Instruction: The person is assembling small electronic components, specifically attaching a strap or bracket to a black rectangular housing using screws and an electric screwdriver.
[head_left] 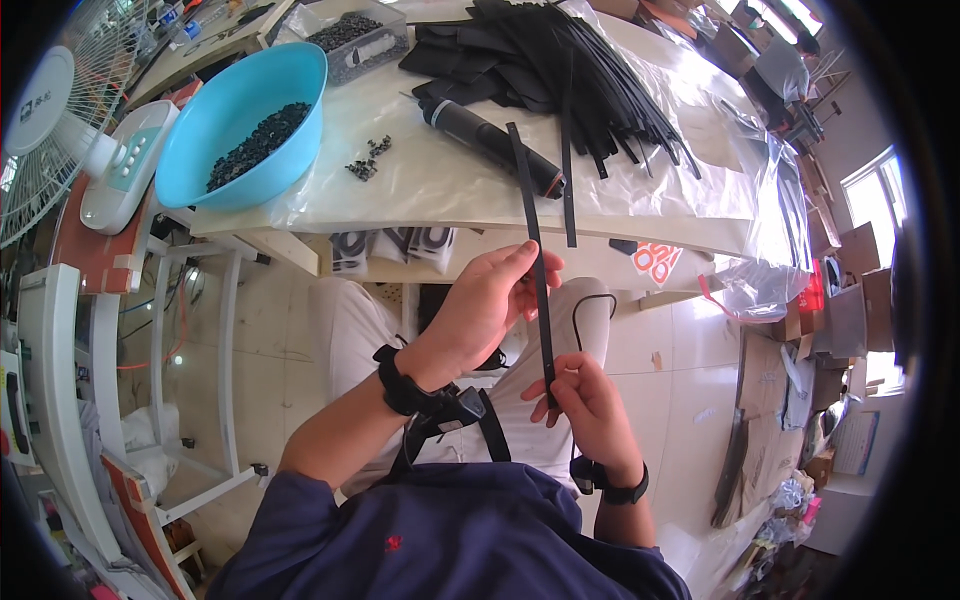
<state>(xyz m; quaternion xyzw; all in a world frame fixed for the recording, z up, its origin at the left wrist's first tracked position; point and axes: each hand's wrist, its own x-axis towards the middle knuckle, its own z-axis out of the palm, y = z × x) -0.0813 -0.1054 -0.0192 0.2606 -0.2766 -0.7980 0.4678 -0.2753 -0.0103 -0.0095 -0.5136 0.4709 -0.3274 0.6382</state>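
A long thin black strip (pixel 530 200) is held in front of me, its far end reaching over the table edge. My left hand (pixel 495 295) grips it near the middle, thumb on top. At its near end, my right hand (pixel 585 395) pinches it between thumb and fingers. Small holes or dots show along the strip near the right hand. Beyond the hands, a black cylindrical power screwdriver (pixel 490 145) lies on the table. Another black strip (pixel 569 190) hangs over the edge beside it. A big heap of black strips (pixel 530 50) covers the table's far side.
A light blue basin (pixel 310 130) of small black parts (pixel 258 147) sits at the table's left, with a clear box (pixel 375 55) behind it. A few loose black parts (pixel 368 160) lie nearby. At far left stands a white fan (pixel 50 95); cardboard boxes (pixel 865 300) line the right.
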